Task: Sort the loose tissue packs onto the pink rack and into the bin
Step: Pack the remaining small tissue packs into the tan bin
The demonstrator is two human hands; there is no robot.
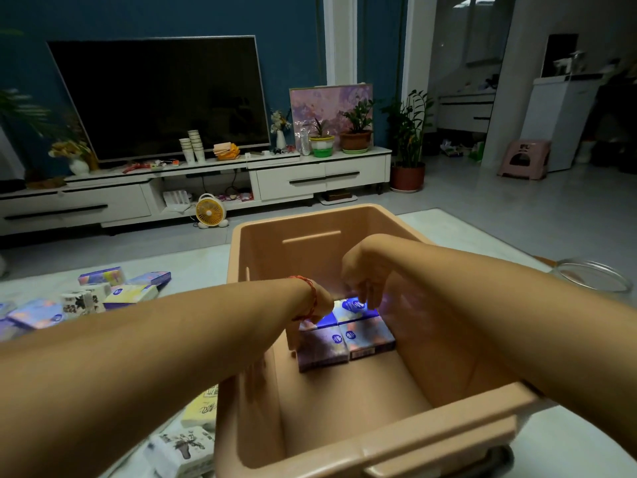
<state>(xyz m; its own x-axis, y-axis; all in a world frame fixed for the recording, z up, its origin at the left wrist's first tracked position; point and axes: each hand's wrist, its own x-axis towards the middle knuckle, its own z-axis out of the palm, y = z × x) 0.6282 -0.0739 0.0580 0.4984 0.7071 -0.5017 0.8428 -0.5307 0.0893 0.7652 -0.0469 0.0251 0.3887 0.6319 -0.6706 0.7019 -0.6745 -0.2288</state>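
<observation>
A dim living room, with a dark television [158, 94] at 11 o'clock and a pale surface below. In the head view the tan bin [379, 439] sits at centre, and purple tissue packs [324, 350] lie flat in a block on its floor. The right hand [365, 270] curls down, fingertips pinching the far pack [356, 307]. The left hand [322, 303] is mostly hidden behind its wrist, so I cannot tell its grip. Best to seat that pack flush against its neighbours before letting go. Loose packs [131, 293] wait at 9 o'clock.

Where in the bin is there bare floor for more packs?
Bare: the bin floor between the purple packs and the near wall. Crowded: the far half, under the left hand and right hand; outside, loose packs lie left of the bin.
</observation>
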